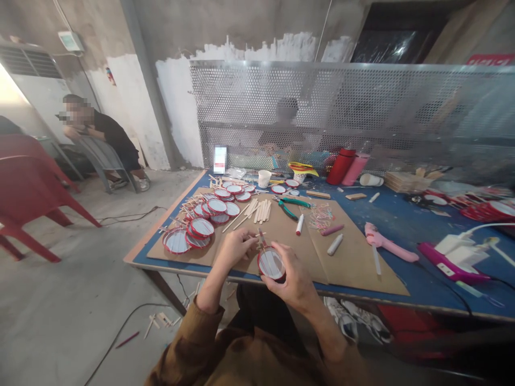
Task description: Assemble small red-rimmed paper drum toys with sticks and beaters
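Observation:
My right hand (pixel 295 276) grips a small toy banjo (pixel 271 264) by its round red rim, thumb below and fingers above. Thin strings cross its pale face, and a short stick neck points away from me. Beside that neck, my left hand (pixel 238 249) has its fingertips pinched together; what is between them is too small to make out. More red-rimmed toy banjos (pixel 202 227) lie heaped on the cardboard sheet (pixel 249 257) to the left. Flat wooden sticks (pixel 262 211) lie beyond my hands, near green-handled pliers (pixel 290 208) and a white marker with a red end (pixel 300 224).
Small colored bands (pixel 321 216) are scattered right of the pliers. A pink glue gun (pixel 390 244) and purple power strip (pixel 450 262) lie rightward on the blue table. Bottles (pixel 341 167), a paper cup (pixel 264 178) and a phone (pixel 219 160) stand behind. A person (pixel 108 134) sits at left.

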`<state>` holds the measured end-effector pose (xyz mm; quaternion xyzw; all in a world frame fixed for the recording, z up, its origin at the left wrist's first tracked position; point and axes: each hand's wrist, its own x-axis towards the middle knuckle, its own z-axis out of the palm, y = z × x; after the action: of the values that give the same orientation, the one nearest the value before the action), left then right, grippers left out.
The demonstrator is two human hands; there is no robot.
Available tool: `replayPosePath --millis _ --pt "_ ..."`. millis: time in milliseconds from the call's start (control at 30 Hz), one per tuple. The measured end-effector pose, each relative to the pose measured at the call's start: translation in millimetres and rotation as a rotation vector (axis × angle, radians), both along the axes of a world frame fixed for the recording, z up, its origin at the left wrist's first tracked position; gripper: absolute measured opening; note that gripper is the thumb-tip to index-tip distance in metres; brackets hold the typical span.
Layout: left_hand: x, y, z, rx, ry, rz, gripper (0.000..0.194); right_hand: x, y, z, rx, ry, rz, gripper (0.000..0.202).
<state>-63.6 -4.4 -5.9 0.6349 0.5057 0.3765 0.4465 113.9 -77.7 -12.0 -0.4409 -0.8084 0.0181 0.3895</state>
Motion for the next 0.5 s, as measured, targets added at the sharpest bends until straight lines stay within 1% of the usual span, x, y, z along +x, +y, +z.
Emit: replayPosePath --millis 167,367,500 --pt "-0.2 0.4 -0.7 -0.013 0.019 -0.008 0.026 -0.6 -0.9 2.1 0.011 -0.003 -0.014 0.068" --pt "-0.3 -2.0 3.2 0.019 0.047 -0.006 0.025 -0.1 -1.3 2.5 0.005 -0.013 -0.013 0.069" --pt "0.4 -3.3 5.1 0.002 0.045 0.003 0.022 0.2 -1.2 1.6 -0.014 -0.009 -0.005 0.069"
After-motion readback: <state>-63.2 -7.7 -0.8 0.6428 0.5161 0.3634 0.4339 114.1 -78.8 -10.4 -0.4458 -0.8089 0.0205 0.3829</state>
